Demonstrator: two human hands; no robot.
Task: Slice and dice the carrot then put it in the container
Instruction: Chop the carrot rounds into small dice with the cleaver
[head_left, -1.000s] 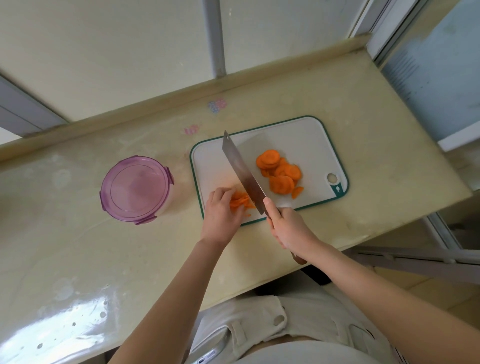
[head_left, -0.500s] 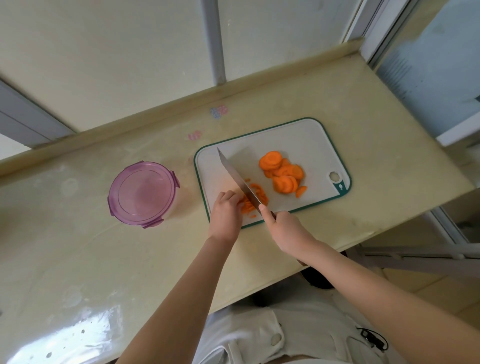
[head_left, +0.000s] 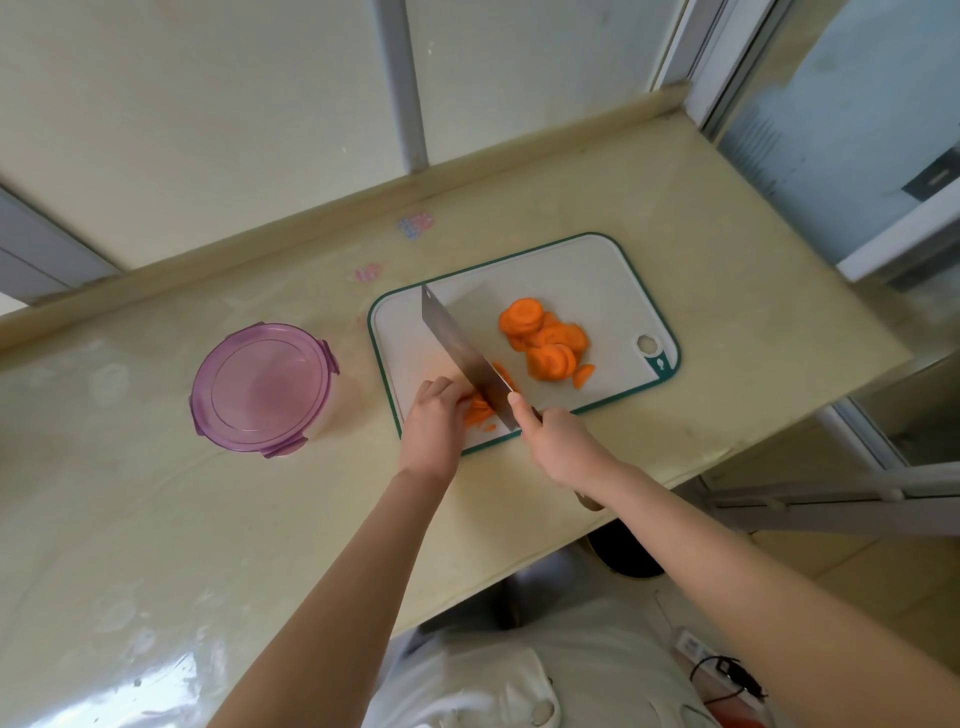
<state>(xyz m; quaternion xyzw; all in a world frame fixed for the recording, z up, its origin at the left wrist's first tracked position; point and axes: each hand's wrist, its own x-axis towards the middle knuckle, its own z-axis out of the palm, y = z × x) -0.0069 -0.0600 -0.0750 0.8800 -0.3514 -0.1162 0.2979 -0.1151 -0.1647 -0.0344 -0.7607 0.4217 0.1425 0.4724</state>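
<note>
A white cutting board (head_left: 587, 275) with a green rim lies on the counter. A pile of round carrot slices (head_left: 548, 345) sits on its right half. My left hand (head_left: 434, 418) holds a small stack of carrot pieces (head_left: 478, 413) with curled fingers at the board's near left corner. My right hand (head_left: 553, 441) grips the handle of a cleaver (head_left: 465, 353), forefinger along the blade's spine. The blade stands over the carrot pieces, right beside my left fingers. A round container (head_left: 262, 387) with a purple lid stands shut, left of the board.
The beige counter (head_left: 727, 312) ends at a raised back ledge and a window wall. Its right edge drops off beside a glass door. Small pink and purple stickers (head_left: 415, 226) mark the counter behind the board.
The cleaver rose and came down again through the carrot pieces under my left hand. A few more cut bits lie beside the blade. The slice pile and container stayed put.
</note>
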